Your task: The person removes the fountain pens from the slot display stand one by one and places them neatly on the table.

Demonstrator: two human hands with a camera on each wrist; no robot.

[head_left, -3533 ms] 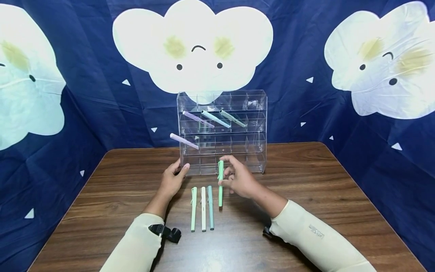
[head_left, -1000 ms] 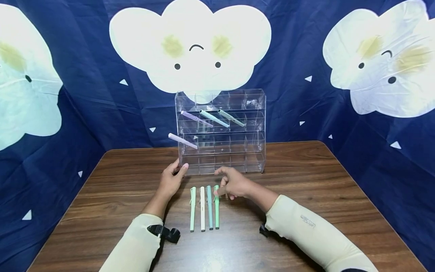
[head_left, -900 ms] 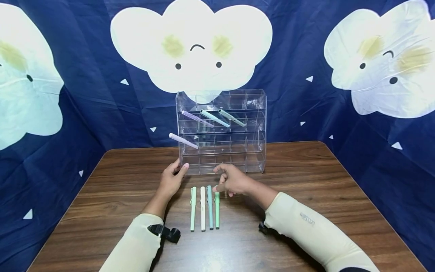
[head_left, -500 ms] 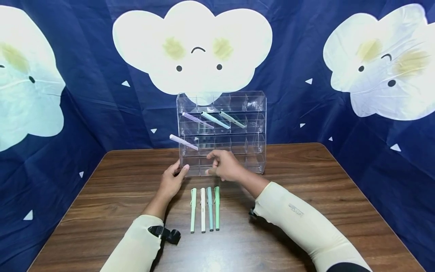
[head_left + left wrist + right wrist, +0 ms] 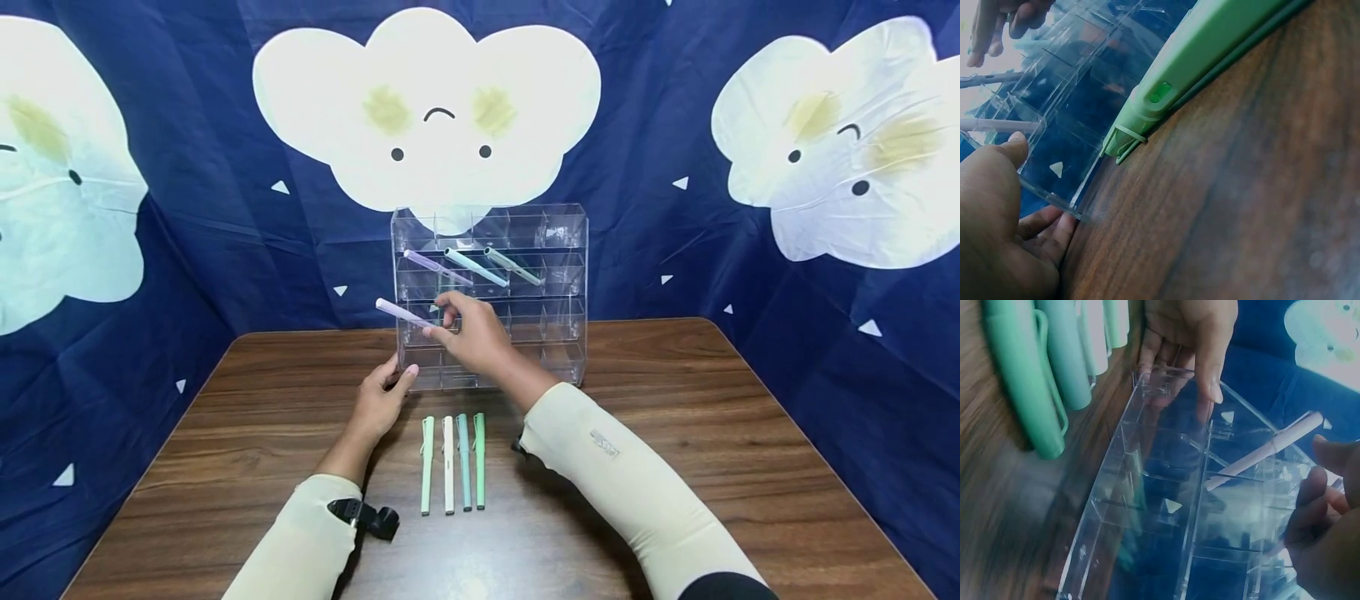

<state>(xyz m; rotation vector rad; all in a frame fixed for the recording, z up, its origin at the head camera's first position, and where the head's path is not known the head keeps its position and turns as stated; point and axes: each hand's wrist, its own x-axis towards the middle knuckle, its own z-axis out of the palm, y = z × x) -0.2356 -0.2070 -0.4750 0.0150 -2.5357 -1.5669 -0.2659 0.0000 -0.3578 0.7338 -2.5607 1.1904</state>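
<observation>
Clear acrylic rack, with rows of open compartments, is seen standing upright at the far middle of the wooden table. The left hand is placed at the rack's lower left corner, thumb laid on the front edge and fingers curled round the side wall, so the corner is gripped. The right hand is raised in front of the rack's 3rd row, fingers loosely spread and closed on nothing; its fingertips are held just beside the inner end of the lilac pen, contact not resolvable. That pen is lodged tilted in the leftmost compartment of the 3rd row, its outer end sticking out past the rack's left side. 3 further pens, 1 lilac, 2 pale teal-green, are lodged tilted in the 2nd row. 4 pens are laid side by side on the table before the rack, between the forearms.
</observation>
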